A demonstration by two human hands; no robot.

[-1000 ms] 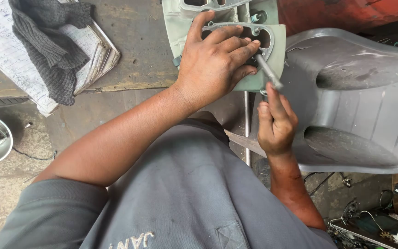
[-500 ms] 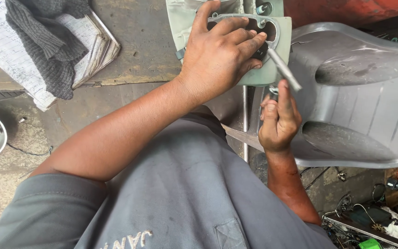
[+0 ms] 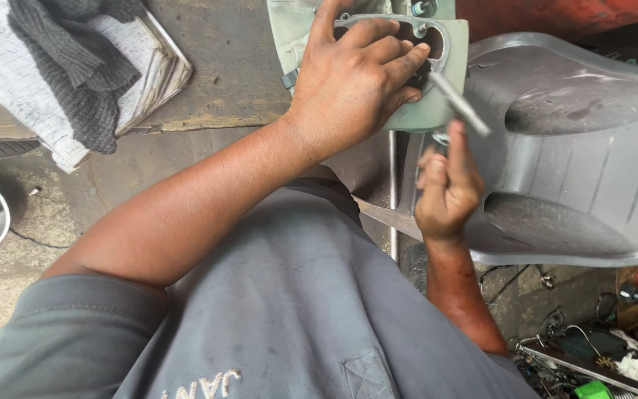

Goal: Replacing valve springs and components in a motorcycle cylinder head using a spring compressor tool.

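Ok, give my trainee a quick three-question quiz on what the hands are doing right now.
1. True or false: the left hand lies flat on the pale green metal housing.
2. What does the right hand hold? A) thin grey metal rod B) hammer C) cloth
3. What lies on the stack of papers at upper left?

Key: 1 true; 2 A; 3 a dark grey knitted cloth.

Matt grey-green metal casing [image 3: 437,111]; dull metal rod [image 3: 461,105]; smooth grey plastic seat [image 3: 585,133]; knitted cloth [image 3: 75,66]
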